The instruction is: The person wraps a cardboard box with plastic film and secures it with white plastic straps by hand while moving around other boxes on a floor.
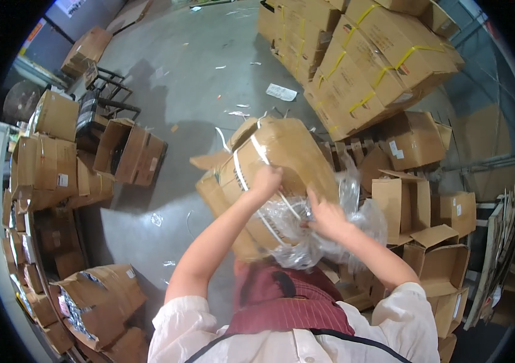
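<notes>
In front of me is a large, battered cardboard carton (297, 145) with loose flaps, bound with white plastic straps (240, 169). My left hand (266, 181) is closed around one of these straps on the carton's upper face. To its right, my right hand (328, 218) has its fingers curled into crumpled clear plastic film (294, 242). The film spills over the carton's near right side and hangs past it. Under the right palm, the exact grip is hidden. Flattened cardboard sticks out at the carton's left edge.
Strapped cartons (366, 72) are stacked high at the far right. Open empty boxes (399, 209) stand close on my right. Shelved boxes (46, 163) and a torn carton (97, 302) line the left. Paper scraps (281, 92) litter the grey floor (203, 91).
</notes>
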Tool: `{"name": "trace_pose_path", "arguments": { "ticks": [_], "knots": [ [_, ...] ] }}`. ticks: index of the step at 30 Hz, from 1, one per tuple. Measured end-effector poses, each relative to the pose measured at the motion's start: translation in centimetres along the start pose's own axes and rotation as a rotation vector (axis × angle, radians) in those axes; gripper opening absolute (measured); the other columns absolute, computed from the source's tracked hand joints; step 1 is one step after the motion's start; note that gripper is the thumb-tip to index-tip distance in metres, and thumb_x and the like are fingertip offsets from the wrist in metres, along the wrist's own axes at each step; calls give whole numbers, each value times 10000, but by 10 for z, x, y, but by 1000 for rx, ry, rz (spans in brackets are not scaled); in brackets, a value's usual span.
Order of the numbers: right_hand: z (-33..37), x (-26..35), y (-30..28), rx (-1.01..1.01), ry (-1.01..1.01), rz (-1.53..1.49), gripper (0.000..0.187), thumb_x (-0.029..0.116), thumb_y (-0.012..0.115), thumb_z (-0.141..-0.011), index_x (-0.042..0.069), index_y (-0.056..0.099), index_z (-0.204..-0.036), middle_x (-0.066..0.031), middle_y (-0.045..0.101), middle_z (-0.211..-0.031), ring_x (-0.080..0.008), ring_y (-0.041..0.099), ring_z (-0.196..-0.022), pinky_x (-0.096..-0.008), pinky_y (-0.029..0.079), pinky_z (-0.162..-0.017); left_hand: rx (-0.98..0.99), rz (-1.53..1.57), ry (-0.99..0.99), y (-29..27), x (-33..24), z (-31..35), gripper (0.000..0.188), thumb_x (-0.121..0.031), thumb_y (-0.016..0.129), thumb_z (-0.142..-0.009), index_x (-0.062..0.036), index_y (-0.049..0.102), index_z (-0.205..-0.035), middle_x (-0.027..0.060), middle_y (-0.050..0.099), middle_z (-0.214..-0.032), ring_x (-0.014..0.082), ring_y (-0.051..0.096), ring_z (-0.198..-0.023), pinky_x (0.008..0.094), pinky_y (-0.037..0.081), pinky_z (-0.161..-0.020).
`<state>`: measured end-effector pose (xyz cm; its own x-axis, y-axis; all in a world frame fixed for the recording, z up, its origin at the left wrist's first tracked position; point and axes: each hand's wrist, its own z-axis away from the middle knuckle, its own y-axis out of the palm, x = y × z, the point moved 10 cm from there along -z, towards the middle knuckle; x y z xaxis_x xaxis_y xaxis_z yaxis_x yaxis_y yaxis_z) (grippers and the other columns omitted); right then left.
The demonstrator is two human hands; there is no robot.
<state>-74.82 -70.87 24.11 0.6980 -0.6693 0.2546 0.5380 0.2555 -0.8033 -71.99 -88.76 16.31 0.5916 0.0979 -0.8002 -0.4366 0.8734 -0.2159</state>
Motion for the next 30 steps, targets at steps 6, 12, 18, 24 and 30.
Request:
{"name": "trace_pose_path", "arguments": {
  "ticks": [6,12,18,24,30],
  "knots": [
    [-43,9,65,189,-416,-390,621,120,672,-722,-45,436,-1272,-320,580,-1099,-365,616,-998,-404,490,-848,17,-670,271,24,-28,-3,328,-284,560,-874,15,636,-985,250,658,-899,413,630,-868,466,493,-805],
    [-58,-66,56,131,239,-1671,649,-13,652,-661,-68,459,-1278,-167,611,-1129,-271,590,-1060,-347,454,-957,344,-103,-240,33,133,64,617,-596,565,-870,-9,618,-1052,134,638,-1013,190,583,-755,297,461,-577],
    [-67,-30,58,212,159,-1719,647,-41,648,-667,-49,460,-1286,-162,608,-1131,-254,600,-1040,-350,465,-936,164,498,-269,57,194,95,428,-305,645,-886,-14,602,-1198,66,658,-996,160,592,-851,291,456,-789],
    [-84,-92,18,192,-26,-886,333,-61,675,-619,-31,668,-951,-91,685,-818,-151,634,-772,-263,489,-702,-222,623,15,-97,139,94,155,-62,662,-826,-41,635,-977,3,653,-864,96,583,-739,250,450,-671],
    [-98,-59,37,144,-174,-547,441,37,699,-635,42,658,-1074,-99,696,-909,-164,642,-752,-293,505,-669,-358,43,1,-157,160,61,180,-69,672,-796,-5,636,-960,102,663,-772,223,620,-689,341,480,-650]
  ]
}}
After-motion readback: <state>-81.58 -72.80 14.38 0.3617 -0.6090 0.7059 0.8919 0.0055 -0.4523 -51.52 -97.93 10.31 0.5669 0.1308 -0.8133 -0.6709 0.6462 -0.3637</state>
